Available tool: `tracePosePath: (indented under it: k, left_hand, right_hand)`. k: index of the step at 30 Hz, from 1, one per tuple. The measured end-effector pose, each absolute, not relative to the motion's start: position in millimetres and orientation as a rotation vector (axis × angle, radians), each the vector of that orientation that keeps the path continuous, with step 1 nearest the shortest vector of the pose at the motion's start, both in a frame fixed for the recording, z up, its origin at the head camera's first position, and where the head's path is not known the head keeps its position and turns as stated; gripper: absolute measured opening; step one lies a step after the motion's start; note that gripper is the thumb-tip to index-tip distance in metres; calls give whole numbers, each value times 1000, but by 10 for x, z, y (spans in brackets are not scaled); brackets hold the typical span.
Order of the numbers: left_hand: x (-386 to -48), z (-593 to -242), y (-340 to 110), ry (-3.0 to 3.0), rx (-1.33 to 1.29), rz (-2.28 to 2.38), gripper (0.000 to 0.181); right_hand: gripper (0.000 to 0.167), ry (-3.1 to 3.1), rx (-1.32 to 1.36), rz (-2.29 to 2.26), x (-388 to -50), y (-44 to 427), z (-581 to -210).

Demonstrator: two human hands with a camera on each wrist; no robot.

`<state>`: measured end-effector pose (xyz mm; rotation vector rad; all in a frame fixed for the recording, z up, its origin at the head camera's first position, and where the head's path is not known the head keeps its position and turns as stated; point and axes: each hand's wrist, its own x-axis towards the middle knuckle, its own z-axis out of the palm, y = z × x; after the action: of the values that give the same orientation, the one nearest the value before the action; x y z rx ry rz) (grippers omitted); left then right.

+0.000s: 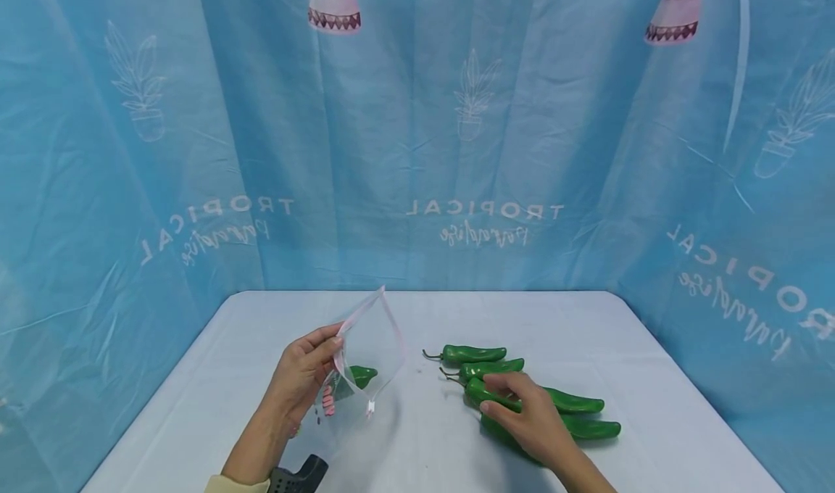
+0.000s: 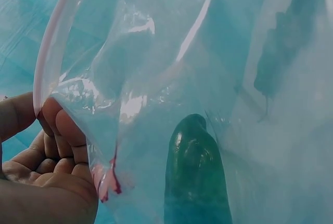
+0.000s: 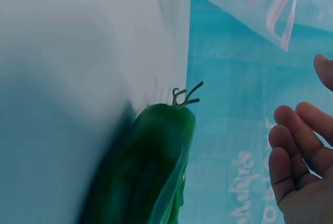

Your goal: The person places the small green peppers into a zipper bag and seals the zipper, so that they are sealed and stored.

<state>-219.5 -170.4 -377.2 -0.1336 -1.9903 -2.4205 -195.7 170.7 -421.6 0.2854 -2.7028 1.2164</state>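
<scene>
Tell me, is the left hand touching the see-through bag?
Touching. The left wrist view shows it plainly: the left hand pinches the see-through bag at its pinkish edge, with fingers on either side of it.

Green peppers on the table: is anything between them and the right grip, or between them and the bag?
Nothing visible blocks either way. The right grip hovers over the green peppers with nothing between; only bare table lies from them to the open bag, held at its edge by the left grip.
</scene>
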Motion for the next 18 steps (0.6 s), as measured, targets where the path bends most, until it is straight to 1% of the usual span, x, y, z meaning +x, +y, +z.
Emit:
tracePosePath:
  k: [4,10,18]
  left_hand:
    - [-2191,-3774,-1705,-1996,-125,-2424,46]
    - [-2170,-3771,-1710,-2000,-89,-2421,46]
    - [-2185,-3771,-1737,-1990,-124,-2427,42]
  right_hand:
    - [40,-2750,218,1231,-1910,1788,-4224]
    - [40,-2788,148,1237,-1869,1896,-4282]
    - [48,-2898,48,1290,-1827,2021,-4351]
